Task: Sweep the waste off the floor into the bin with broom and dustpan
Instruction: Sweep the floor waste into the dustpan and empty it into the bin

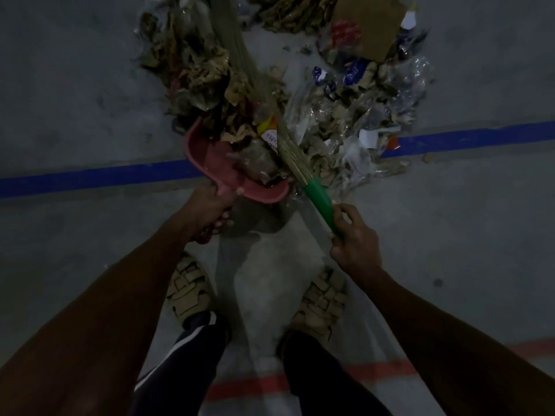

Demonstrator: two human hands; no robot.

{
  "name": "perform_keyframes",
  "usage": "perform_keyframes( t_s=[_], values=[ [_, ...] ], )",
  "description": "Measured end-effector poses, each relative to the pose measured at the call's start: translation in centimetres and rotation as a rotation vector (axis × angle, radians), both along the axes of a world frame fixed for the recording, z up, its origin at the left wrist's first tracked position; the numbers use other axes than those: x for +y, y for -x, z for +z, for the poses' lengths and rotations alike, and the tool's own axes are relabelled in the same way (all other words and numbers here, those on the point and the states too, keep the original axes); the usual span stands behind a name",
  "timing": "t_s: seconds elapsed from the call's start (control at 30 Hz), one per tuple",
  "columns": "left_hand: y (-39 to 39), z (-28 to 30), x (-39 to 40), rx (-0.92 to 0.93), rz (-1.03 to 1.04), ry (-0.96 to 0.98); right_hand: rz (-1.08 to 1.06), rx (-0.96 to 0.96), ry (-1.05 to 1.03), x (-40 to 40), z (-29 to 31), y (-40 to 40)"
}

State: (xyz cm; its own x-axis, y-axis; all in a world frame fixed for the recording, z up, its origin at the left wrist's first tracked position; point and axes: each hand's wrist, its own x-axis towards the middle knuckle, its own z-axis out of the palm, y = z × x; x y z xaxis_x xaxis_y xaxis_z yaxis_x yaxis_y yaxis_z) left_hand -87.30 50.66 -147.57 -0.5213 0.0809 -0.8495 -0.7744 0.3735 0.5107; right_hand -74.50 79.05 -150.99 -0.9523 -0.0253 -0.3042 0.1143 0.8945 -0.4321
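Head view: dim, wide-angle, looking down at my two arms and the floor (90, 94).
Hands: 2. left hand (210, 213) wrapped round the dustpan handle; right hand (354, 238) gripping the green broom handle (319, 205).
Dustpan (216, 163): 1, pink/red, tilted, mouth facing the heap, already holding leaves and a clear plastic piece.
Broom (288, 151): 1, straw bundle slanting from the green grip up-left across the heap; far bristle end motion-blurred, runs toward the top edge.
Waste pile (330, 115): 1 sprawl of dry leaves, clear plastic, wrappers, just ahead of the pan, straddling the blue line.
Cardboard sheet (369, 22): 1, top of frame, cut off by the edge.
Floor lines: 1 blue stripe (90, 177), broken by the heap; 1 red stripe (375, 370) near my feet.
Sandals (189, 286): 2, tan, both partly hidden behind my forearms.
Clear bag (270, 280): translucent sheet between my feet, outline hard to trace.
Bin: can't make one out.
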Motion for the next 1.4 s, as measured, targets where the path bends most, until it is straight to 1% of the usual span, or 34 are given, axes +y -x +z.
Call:
perform_keyframes(
  t_s=[0.17,0.33,0.43,0.57,0.77,0.9,1.03,1.1,1.2,1.3,1.4],
  values=[
    [-0.1,3.6,1.5,0.001,0.071,-0.049,-0.032,0.031,0.011,0.0,4.7,-0.4],
    [-0.3,10.9,2.6,0.005,0.132,-0.058,-0.065,0.051,0.003,1.1,12.4,0.3],
    [-0.6,16.6,3.1,0.022,0.127,-0.068,-0.073,0.058,-0.013,2.1,18.2,0.7],
    [-0.9,26.2,4.1,0.065,0.136,-0.069,-0.083,0.070,-0.042,2.8,27.8,1.3],
    [-1.7,39.6,4.7,0.148,0.141,-0.093,-0.178,0.148,-0.080,2.1,40.5,1.0],
    [-3.9,47.6,2.9,0.171,0.190,-0.145,-0.207,0.259,-0.021,0.3,47.9,-0.5],
    [-6.1,54.1,-0.4,0.198,0.205,-0.137,-0.216,0.308,0.060,-2.5,53.3,-2.3],
    [-6.9,56.3,-2.2,0.203,0.238,-0.131,-0.233,0.328,0.106,-4.1,55.3,-3.0],
    [-8.5,59.0,-4.5,0.209,0.317,-0.185,-0.235,0.361,0.145,-6.8,58.4,-3.7],
    [-10.0,60.7,-6.0,0.234,0.386,-0.225,-0.200,0.383,0.109,-8.5,60.8,-3.3],
    [-11.0,62.0,-7.4,0.236,0.453,-0.232,-0.108,0.404,0.062,-9.7,63.1,-2.6]
  ],
)
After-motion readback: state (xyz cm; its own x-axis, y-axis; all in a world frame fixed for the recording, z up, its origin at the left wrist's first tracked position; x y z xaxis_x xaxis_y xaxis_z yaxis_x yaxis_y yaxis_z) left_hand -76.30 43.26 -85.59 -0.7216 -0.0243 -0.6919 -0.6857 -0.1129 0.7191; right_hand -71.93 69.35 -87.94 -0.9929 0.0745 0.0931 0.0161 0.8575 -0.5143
